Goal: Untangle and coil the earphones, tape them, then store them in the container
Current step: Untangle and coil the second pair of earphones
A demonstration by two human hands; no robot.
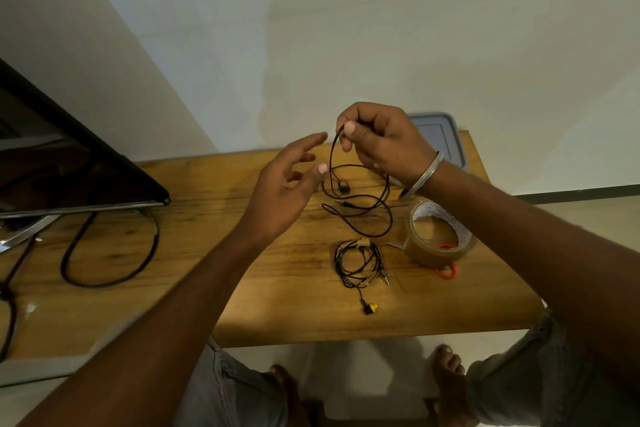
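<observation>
My right hand (377, 142) is raised above the wooden table (277, 288) and pinches a black earphone cable (360, 204) between thumb and fingers. The cable hangs down in loose loops that rest on the table. Just left of it, my left hand (287, 187) is open with fingers spread, not touching the cable. A second pair of black earphones (358, 263), coiled and taped with a yellow earbud, lies nearer to me. A brown tape roll (438, 236) stands at the right. The grey lidded container (440, 139) sits at the far right corner, partly behind my right hand.
A dark monitor (69, 163) with a metal stand fills the left side. A thick black power cable (110, 253) loops on the table beside it. Orange-handled scissors (448, 269) lie under and beside the tape roll. My knees and feet are below the table's near edge.
</observation>
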